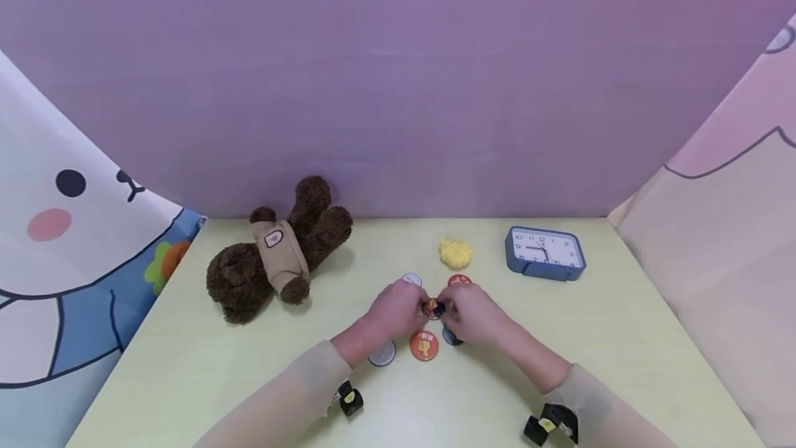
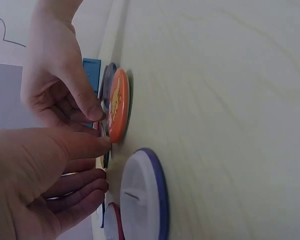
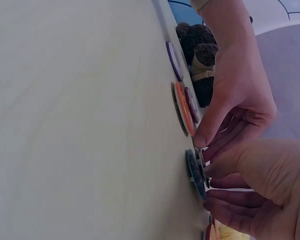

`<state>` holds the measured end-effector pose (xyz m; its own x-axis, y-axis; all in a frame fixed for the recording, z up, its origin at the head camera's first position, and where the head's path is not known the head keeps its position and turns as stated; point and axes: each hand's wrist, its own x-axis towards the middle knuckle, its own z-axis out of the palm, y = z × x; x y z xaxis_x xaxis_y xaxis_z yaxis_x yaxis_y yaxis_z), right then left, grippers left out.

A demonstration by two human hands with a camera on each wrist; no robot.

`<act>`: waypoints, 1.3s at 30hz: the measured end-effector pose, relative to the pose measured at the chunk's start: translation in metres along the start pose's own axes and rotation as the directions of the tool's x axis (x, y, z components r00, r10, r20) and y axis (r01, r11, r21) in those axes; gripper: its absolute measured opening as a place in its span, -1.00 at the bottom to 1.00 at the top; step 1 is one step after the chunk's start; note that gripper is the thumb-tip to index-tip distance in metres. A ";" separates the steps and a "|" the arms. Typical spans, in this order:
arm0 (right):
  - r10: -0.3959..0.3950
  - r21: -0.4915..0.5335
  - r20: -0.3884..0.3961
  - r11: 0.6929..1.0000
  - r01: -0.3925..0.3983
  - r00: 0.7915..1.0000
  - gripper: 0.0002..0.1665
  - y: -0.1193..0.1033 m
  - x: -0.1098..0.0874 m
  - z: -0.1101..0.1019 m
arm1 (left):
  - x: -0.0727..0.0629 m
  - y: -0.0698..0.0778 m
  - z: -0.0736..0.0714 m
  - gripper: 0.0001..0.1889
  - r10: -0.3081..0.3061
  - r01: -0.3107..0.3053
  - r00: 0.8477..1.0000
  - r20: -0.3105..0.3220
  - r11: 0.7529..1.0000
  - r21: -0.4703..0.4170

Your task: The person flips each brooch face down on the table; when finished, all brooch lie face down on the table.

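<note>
Between both hands, near the middle of the table, is a small round badge (image 1: 433,308) with a dark, multicoloured print. My left hand (image 1: 399,310) pinches its left edge, while my right hand (image 1: 477,313) grips the right edge. Fingers hide part of it, and whether it touches the table I cannot tell. Close around the hands lie more badges: an orange one with a yellow figure (image 1: 424,346), a dark blue one (image 1: 452,336) under the right hand, and a red one (image 1: 459,279) behind it. A badge with its pale pin back up (image 2: 140,195) lies near the left hand.
A brown teddy bear (image 1: 239,278) in a tan top lies at the back left. Behind the badges sits a fluffy yellow thing (image 1: 456,253). A blue clock (image 1: 545,253) stands at the back right. A purple cloth backdrop (image 1: 398,102) rises along the table's far edge.
</note>
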<state>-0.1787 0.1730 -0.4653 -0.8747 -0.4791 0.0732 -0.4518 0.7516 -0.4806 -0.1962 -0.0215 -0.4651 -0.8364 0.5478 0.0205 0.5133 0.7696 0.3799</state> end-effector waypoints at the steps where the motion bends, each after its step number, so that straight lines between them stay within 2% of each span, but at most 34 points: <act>1: -0.006 0.003 -0.007 1.000 0.006 1.000 -0.77 0.000 0.000 0.001 | 0.000 0.000 0.000 -0.91 0.009 -0.009 1.000 -0.008 1.000 0.005; 6: -0.026 0.037 -0.042 0.999 0.027 0.999 -0.75 0.003 0.000 0.003 | 0.001 -0.001 -0.001 -0.91 0.078 -0.077 0.996 -0.042 0.997 0.018; 12: 0.011 0.111 -0.110 0.994 0.001 0.994 -0.79 0.007 -0.001 0.001 | -0.004 -0.003 -0.003 -0.88 0.129 -0.127 0.987 -0.093 0.992 0.027; 14: 0.048 0.156 -0.124 0.987 -0.028 0.991 -0.83 0.008 -0.001 -0.003 | -0.005 -0.003 -0.005 -0.88 0.156 -0.151 0.978 -0.141 0.988 0.043; 17: 0.112 0.255 -0.121 0.964 -0.079 0.986 -0.91 0.009 -0.003 -0.009 | -0.007 -0.001 -0.012 -0.86 0.193 -0.182 0.955 -0.227 0.981 0.068; 20: 0.161 0.335 -0.102 0.935 -0.118 0.982 -0.95 0.008 -0.002 -0.014 | -0.008 0.001 -0.019 -0.82 0.202 -0.197 0.936 -0.288 0.979 0.047; 23: 0.168 0.364 -0.100 0.924 -0.121 0.981 -0.93 0.007 -0.002 -0.016 | -0.008 0.002 -0.022 -0.77 0.181 -0.195 0.940 -0.288 0.981 -0.018; 28: 0.160 0.380 -0.128 0.920 -0.100 0.979 -0.89 0.006 -0.001 -0.016 | -0.008 0.001 -0.022 -0.64 0.156 -0.183 0.959 -0.236 0.979 -0.094; 33: 0.158 0.378 -0.126 0.920 -0.100 0.979 -0.88 0.006 0.000 -0.012 | -0.009 -0.001 -0.020 -0.60 0.140 -0.163 0.966 -0.218 0.982 -0.092; 39: 0.141 0.331 -0.082 0.938 -0.107 0.987 -0.84 0.009 0.003 -0.005 | -0.009 -0.004 -0.014 -0.63 0.114 -0.124 0.978 -0.176 0.991 -0.049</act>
<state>-0.1859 0.1806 -0.4647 -0.9411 -0.3295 0.0757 -0.2723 0.6060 -0.7474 -0.1933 -0.0336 -0.4540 -0.7932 0.5653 0.2263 0.6032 0.6785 0.4192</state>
